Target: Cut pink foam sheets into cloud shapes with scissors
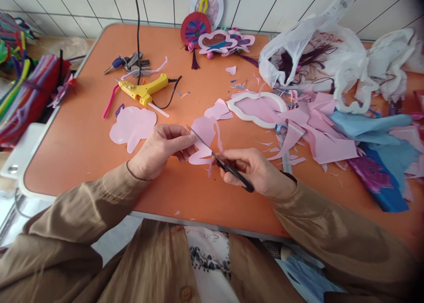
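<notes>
Red print shows on the white plastic bag [314, 44] at the far right of the orange table [82, 153], and small dark marks sit on its raised tip; both are too blurred to read. The pink piece [204, 128] is flat and matte, with a rounded upper part, a lobe at its lower edge and a thin curling strip along its right side; it is held just above the near middle of the table. The left hand [157, 150] pinches its left edge, thumb and fingers together on it; the right hand [253, 170] is closed around the black handles of the scissors [236, 175], whose blades lie across the piece and point up toward the left thumb. A pink cutout [134, 125] with a wavy outline lies just beside the left hand; beyond it rests a yellow glue gun [145, 91], near some keys [134, 63]; pink scraps [331, 137] are heaped to the right, beside a white-rimmed frame [280, 100].
</notes>
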Demonstrator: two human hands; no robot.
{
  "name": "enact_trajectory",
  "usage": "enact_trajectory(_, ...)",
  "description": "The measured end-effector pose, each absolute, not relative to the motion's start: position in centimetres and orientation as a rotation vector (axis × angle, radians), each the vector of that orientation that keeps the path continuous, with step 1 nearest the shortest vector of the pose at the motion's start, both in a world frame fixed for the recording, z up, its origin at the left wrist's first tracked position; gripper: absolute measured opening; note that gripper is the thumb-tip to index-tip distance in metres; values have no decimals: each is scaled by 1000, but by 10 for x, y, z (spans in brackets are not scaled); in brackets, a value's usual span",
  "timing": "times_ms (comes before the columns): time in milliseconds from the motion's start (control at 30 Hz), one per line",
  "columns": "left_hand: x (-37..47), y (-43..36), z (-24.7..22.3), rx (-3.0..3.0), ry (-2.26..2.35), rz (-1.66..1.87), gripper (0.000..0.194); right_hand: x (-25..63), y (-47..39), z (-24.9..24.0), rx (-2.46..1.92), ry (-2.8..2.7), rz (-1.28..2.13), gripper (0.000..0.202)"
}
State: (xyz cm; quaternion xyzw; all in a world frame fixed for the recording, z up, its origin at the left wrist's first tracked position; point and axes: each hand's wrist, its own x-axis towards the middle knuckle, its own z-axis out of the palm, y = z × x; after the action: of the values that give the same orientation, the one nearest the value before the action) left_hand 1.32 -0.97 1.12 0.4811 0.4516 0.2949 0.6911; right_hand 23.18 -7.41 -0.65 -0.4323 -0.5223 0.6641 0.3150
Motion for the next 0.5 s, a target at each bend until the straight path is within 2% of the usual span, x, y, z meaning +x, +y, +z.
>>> enact_trajectory(500, 12, -9, 8, 1100, 1008, 632, 27, 233, -75, -13, -1128, -1339, 1778, 27)
